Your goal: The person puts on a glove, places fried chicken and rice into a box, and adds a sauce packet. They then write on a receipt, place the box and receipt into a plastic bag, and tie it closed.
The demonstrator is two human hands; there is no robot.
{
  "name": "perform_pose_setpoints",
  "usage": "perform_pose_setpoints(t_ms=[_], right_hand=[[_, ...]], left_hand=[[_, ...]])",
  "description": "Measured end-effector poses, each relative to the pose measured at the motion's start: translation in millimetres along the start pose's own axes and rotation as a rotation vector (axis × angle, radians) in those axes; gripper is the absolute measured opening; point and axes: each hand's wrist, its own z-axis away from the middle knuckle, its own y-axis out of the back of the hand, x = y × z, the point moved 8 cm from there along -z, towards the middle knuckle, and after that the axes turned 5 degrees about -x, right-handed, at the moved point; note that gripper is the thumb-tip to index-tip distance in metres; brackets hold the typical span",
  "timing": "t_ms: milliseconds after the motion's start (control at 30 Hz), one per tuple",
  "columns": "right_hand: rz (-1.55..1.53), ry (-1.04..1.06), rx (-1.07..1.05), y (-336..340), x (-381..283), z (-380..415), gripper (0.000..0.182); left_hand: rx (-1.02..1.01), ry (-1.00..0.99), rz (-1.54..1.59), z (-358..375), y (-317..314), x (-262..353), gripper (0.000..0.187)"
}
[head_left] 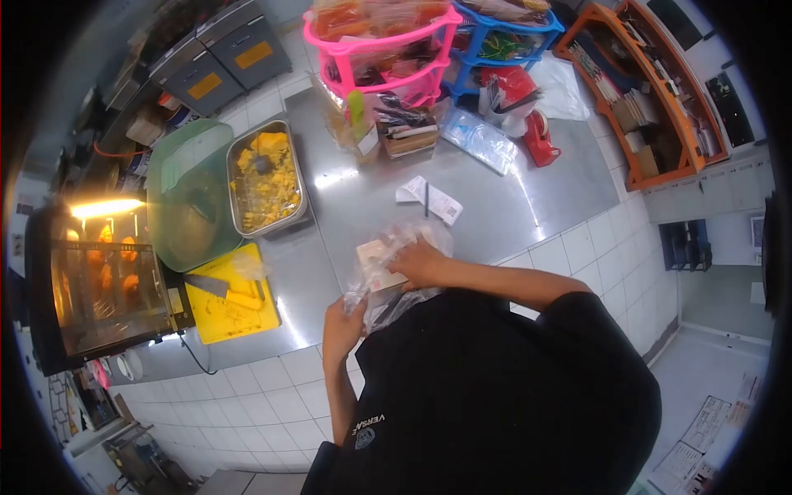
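A clear plastic bag (439, 237) lies around a pale box (371, 252) at the front edge of the metal table (338, 198). My left hand (343, 323) is closed on the bag's near left side, its fingertips partly hidden by crumpled plastic. On the bag's upper right, my right hand (418, 259) presses with bent fingers, touching the plastic beside the box. Dark items show through the bag below the box. Just beyond the bag lies a white paper slip (444, 205) with a dark pen (426, 198) across it.
A tray of yellow food (285, 177) stands left, beside a green lid (177, 177). A knife (206, 285) rests on the yellow board (216, 324), near a lit warmer (107, 280). Pink (330, 48) and blue racks (470, 66), and a red tape dispenser (538, 144), stand at the back.
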Motion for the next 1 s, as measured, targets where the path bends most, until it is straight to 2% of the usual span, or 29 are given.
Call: perform_pose_setpoints(t_ms=[33, 67, 100, 167, 200, 233, 333, 433, 467, 567, 600, 700, 733, 800, 833, 900, 933, 1000], right_hand=[[-0.022, -0.020, -0.067, 7, 4, 9, 0.051], [-0.043, -0.041, -0.134, 15, 8, 18, 0.045], [-0.120, -0.119, -0.458, 42, 12, 34, 0.039], [-0.112, -0.184, -0.733, 62, 39, 66, 0.029], [-0.033, -0.172, -0.680, 70, 56, 75, 0.024], [0.047, -0.162, -0.625, 81, 69, 76, 0.021], [-0.273, 0.184, 0.037, 177, 58, 51, 0.012], [-0.486, 0.164, -0.287, 181, 67, 67, 0.010], [-0.513, 0.188, 0.151, 214, 86, 71, 0.010], [-0.810, -0.007, -0.035, 243, 112, 73, 0.014], [-0.828, -0.143, -0.177, 220, 123, 69, 0.018], [-0.469, -0.455, -0.113, 113, 211, 42, 0.028], [-0.276, -0.576, -0.086, 68, 241, 36, 0.032], [-0.335, -0.539, -0.089, -4, 245, 24, 0.046], [-0.314, -0.602, -0.066, -31, 246, 24, 0.047], [-0.266, -0.733, -0.028, -53, 239, 32, 0.050], [-0.488, -0.784, -0.149, -67, 244, 39, 0.045], [-0.680, -0.693, -0.083, -57, 254, 55, 0.041]], left_hand=[[-0.045, 0.015, 0.050, 0, -5, 3, 0.026], [0.030, -0.008, 0.122, 2, 2, 11, 0.028], [0.120, -0.015, 0.082, 2, 8, 19, 0.026], [0.298, -0.029, 0.004, 7, 18, 28, 0.024], [0.375, -0.087, -0.230, 5, 21, 28, 0.022], [0.445, -0.081, -0.328, 7, 24, 33, 0.021], [0.615, -0.010, -0.576, 26, 25, 76, 0.017], [0.742, -0.409, -0.544, 42, 27, 111, 0.013], [0.686, -0.482, -0.496, 45, 28, 115, 0.012], [0.237, -0.163, 0.108, 39, 16, 85, 0.015], [0.212, -0.159, 0.202, 39, 10, 80, 0.018], [0.149, -0.398, 0.368, 43, -14, 114, 0.018], [0.124, -0.349, 0.338, 44, -18, 113, 0.019], [0.135, -0.255, 0.208, 39, -21, 118, 0.018], [0.140, -0.203, 0.140, 36, -21, 120, 0.018], [0.542, -0.242, -0.334, 44, 0, 132, 0.017], [0.740, -0.259, -0.571, 48, 4, 142, 0.017], [0.967, -0.405, -0.289, 52, 6, 157, 0.017]])
